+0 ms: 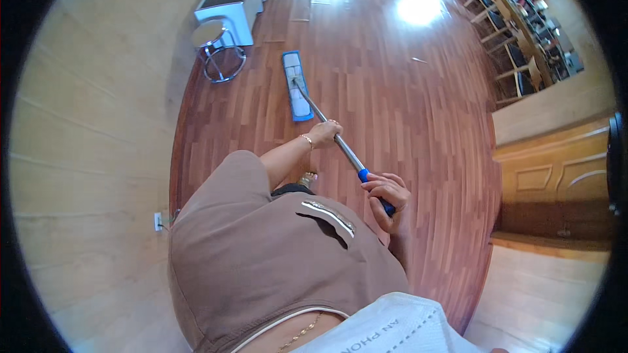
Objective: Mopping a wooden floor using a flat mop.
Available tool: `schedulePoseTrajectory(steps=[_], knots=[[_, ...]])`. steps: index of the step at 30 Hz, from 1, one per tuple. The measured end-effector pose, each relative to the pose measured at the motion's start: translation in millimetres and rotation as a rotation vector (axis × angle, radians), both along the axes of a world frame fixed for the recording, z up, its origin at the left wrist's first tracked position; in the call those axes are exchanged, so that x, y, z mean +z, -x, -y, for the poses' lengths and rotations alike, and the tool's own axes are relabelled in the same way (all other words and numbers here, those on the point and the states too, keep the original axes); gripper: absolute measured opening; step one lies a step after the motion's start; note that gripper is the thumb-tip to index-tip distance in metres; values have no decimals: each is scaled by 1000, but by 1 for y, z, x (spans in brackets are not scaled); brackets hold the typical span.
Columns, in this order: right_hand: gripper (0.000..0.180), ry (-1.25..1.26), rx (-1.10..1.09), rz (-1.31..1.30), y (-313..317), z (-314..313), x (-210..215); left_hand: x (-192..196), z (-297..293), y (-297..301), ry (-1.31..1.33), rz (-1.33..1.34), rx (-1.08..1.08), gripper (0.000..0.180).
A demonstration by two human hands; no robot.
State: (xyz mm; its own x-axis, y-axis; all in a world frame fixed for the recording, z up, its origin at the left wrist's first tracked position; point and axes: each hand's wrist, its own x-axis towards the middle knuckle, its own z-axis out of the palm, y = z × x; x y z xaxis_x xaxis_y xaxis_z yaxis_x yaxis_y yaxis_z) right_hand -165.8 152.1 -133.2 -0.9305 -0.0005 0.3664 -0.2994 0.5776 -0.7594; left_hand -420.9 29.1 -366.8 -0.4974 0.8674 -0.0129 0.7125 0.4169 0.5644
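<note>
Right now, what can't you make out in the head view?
- Right hand: palm side wrapped round the mop handle's blue grip, so the grip's end is hidden.
- Feet: hidden behind the brown garment.
- Shelf contents: too small, bent at the rim.
- Floor: glare patch washes out the boards.

Left hand (324,134) closed in a grip, arm extended forward; right hand (387,194) clenched nearer the body.

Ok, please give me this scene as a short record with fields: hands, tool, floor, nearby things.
left hand: grips the metal mop handle midway
right hand: wrapped around the blue grip at the handle's upper end
mop head: flat, blue, lying on the floor
floor: reddish wooden boards, glossy
nearby: round metal stool and a white cabinet by the wall
</note>
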Motion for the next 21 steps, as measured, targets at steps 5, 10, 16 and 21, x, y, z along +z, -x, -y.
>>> schedulePoseTrajectory(steps=[5, 10, 16, 21], knots=[[12, 59, 182, -39, 17, 5, 29, 8, 56, -14, -63, -13, 92, 6], [19, 170, 500, -85, 43, 17, 35, 4, 115, -31, -188, -98, 188, 32], [22, 353, 684, 43, 72, 43, -15, -10, 178, -19, 6, -7, 334, 7], [17, 427, 669, 167, 91, 40, -52, -31, 198, -6, 110, -79, 441, 8]])
